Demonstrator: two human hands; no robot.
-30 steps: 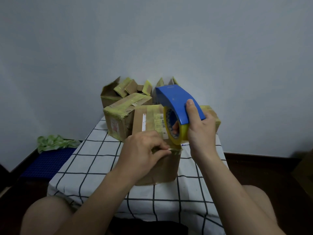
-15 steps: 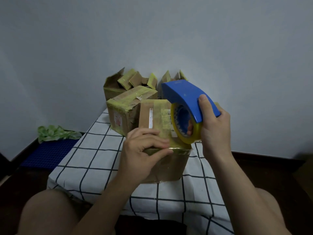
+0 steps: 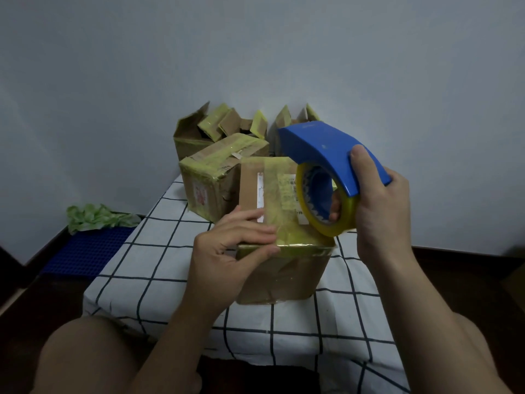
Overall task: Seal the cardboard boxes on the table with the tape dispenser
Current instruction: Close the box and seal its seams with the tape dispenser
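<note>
On the checked table sits a taped box, close to the seated person. Their left hand pinches its near top edge, fingers flat on top, thumb against the front. Their right hand grips a blue dispenser, thumb on its cover, fingers through the yellow roll, held over the box's right side. Whether the roll touches it is unclear. Behind stand more boxes, one open.
</note>
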